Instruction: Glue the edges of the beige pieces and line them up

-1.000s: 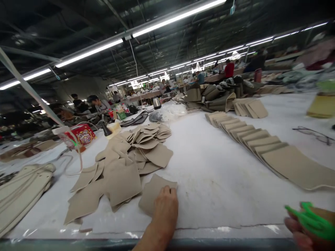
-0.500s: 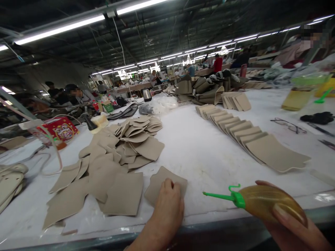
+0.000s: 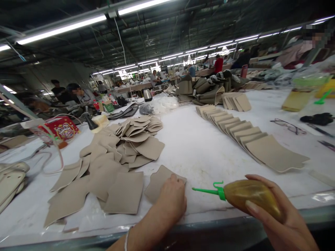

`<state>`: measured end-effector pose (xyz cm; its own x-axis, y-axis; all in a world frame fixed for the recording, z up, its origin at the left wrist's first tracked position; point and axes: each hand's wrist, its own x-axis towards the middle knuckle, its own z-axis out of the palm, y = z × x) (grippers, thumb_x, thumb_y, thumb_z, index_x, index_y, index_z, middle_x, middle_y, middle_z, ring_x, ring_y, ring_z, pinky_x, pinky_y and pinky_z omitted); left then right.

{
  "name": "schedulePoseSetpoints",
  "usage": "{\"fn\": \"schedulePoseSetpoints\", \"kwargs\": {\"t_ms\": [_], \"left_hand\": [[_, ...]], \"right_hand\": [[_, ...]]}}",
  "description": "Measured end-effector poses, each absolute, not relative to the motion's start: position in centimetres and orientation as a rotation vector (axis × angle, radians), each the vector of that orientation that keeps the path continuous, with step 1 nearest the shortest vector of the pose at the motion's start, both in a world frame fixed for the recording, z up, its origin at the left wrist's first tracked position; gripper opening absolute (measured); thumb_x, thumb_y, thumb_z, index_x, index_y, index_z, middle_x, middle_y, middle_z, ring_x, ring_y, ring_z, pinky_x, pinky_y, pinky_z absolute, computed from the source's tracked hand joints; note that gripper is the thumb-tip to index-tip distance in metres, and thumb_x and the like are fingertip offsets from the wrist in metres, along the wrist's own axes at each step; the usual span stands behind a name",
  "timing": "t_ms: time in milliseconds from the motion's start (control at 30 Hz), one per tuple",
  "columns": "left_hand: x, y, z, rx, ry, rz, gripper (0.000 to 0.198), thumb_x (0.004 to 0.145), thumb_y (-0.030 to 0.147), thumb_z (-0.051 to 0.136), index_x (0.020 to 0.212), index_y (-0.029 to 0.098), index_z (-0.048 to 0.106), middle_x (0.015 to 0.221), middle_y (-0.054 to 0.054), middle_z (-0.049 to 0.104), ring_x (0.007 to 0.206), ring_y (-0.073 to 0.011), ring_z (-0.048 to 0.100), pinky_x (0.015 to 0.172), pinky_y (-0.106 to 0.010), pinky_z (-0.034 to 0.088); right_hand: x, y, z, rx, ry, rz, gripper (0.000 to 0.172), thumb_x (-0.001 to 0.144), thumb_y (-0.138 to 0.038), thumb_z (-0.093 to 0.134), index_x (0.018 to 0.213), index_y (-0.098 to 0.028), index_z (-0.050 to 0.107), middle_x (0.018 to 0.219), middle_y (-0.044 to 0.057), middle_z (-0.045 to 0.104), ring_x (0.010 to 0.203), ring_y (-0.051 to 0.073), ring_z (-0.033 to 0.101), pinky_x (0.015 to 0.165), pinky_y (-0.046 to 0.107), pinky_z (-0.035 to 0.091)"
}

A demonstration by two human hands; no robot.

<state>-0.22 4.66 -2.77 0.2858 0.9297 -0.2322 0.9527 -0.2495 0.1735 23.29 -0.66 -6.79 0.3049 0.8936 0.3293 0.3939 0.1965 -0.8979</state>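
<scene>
A white-covered table (image 3: 180, 136) is spread across the frame. At left, a loose pile of beige panels (image 3: 123, 193) might be scattered by a stray sweep of the left hand (image 3: 173, 197). At lower centre, a separate panel (image 3: 156, 183) is partly covered by that hand's curled fingers; whether it is pinched cannot be told. It might be blotted if the amber bottle (image 3: 251, 195), clamped in the fingers of the right hand (image 3: 290, 219) at lower right, were squeezed too hard. The panel looks flat and wavy-edged; the bottle, bulbous and green-spouted.
</scene>
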Motion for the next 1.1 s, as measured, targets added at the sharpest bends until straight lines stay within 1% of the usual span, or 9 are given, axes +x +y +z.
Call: {"fn": "schedulePoseSetpoints", "kwargs": {"t_ms": [67, 167, 267, 333, 400, 533, 700, 833, 1100], "left_hand": [[-1.2, 5.2, -2.3, 2.317, 1.634, -0.069, 0.026, 0.075, 0.008, 0.046, 0.090, 0.017, 0.064, 0.098, -0.010, 0.063, 0.087, -0.0216, 0.059, 0.077, -0.029, 0.044], [-2.1, 6.0, -1.8, 2.324, 1.517, -0.070, 0.022, 0.071, 0.008, 0.047, 0.080, 0.021, 0.062, 0.086, -0.005, 0.066, 0.085, -0.0202, 0.059, 0.072, -0.026, 0.040], [-2.4, 6.5, -1.6, 2.312, 1.480, -0.056, 0.022, 0.069, 0.008, 0.047, 0.078, 0.021, 0.061, 0.082, -0.003, 0.068, 0.081, -0.0192, 0.059, 0.066, -0.025, 0.037], [-2.5, 6.6, -1.5, 2.305, 1.469, -0.036, 0.022, 0.068, 0.008, 0.046, 0.077, 0.021, 0.062, 0.079, -0.002, 0.067, 0.077, -0.0178, 0.058, 0.064, -0.024, 0.035], [-2.7, 6.7, -1.4, 2.295, 1.443, -0.012, 0.022, 0.067, 0.009, 0.046, 0.076, 0.021, 0.061, 0.075, -0.001, 0.065, 0.072, -0.0162, 0.056, 0.061, -0.024, 0.032], [-3.0, 6.6, -1.4, 2.266, 1.395, 0.039, 0.019, 0.066, 0.008, 0.046, 0.073, 0.020, 0.058, 0.068, 0.001, 0.061, 0.065, -0.0141, 0.052, 0.056, -0.023, 0.028], [-3.2, 6.6, -1.8, 2.253, 1.423, 0.047, 0.018, 0.068, 0.009, 0.047, 0.074, 0.021, 0.059, 0.071, 0.001, 0.062, 0.068, -0.0150, 0.053, 0.059, -0.023, 0.031], [-3.2, 6.7, -2.1, 2.255, 1.421, 0.059, 0.017, 0.069, 0.010, 0.047, 0.074, 0.021, 0.058, 0.072, 0.000, 0.062, 0.069, -0.0156, 0.054, 0.060, -0.023, 0.032], [-3.4, 6.5, -2.4, 2.263, 1.409, 0.112, 0.017, 0.068, 0.010, 0.045, 0.074, 0.020, 0.057, 0.071, 0.001, 0.062, 0.067, -0.0143, 0.053, 0.057, -0.022, 0.029]], "right_hand": [[23.2, -0.5, -6.5, -1.372, -1.318, 0.610, 0.052, 0.078, -0.052, 0.069, 0.122, -0.029, 0.053, 0.102, 0.006, 0.068, 0.086, 0.029, 0.069, 0.070, 0.033, 0.060], [22.1, -0.2, -5.3, -1.369, -1.396, 0.563, 0.050, 0.077, -0.048, 0.071, 0.119, -0.028, 0.054, 0.108, 0.006, 0.064, 0.091, 0.028, 0.066, 0.076, 0.033, 0.057], [20.7, 0.1, -4.2, -1.362, -1.463, 0.508, 0.046, 0.080, -0.046, 0.068, 0.119, -0.027, 0.053, 0.115, 0.006, 0.059, 0.102, 0.028, 0.060, 0.088, 0.035, 0.051], [20.0, 0.4, -4.1, -1.340, -1.537, 0.473, 0.045, 0.081, -0.044, 0.068, 0.120, -0.028, 0.052, 0.116, 0.004, 0.058, 0.104, 0.027, 0.058, 0.092, 0.036, 0.048], [19.7, 0.8, -4.3, -1.313, -1.627, 0.432, 0.046, 0.081, -0.043, 0.070, 0.120, -0.029, 0.052, 0.115, 0.004, 0.059, 0.100, 0.026, 0.059, 0.089, 0.035, 0.049], [19.6, 1.4, -4.7, -1.282, -1.749, 0.359, 0.044, 0.083, -0.042, 0.069, 0.121, -0.028, 0.050, 0.115, 0.006, 0.057, 0.099, 0.027, 0.059, 0.086, 0.037, 0.049], [19.9, 1.3, -4.4, -1.261, -1.835, 0.257, 0.048, 0.082, -0.044, 0.070, 0.123, -0.030, 0.049, 0.114, 0.007, 0.057, 0.098, 0.028, 0.059, 0.083, 0.039, 0.051], [20.0, 1.0, -4.2, -1.322, -1.755, 0.308, 0.047, 0.083, -0.047, 0.068, 0.122, -0.029, 0.049, 0.114, 0.007, 0.057, 0.098, 0.029, 0.058, 0.085, 0.041, 0.049], [19.2, 1.8, -4.7, -1.272, -1.853, 0.284, 0.043, 0.086, -0.041, 0.066, 0.123, -0.030, 0.048, 0.115, 0.004, 0.055, 0.102, 0.025, 0.057, 0.087, 0.034, 0.047]]}}
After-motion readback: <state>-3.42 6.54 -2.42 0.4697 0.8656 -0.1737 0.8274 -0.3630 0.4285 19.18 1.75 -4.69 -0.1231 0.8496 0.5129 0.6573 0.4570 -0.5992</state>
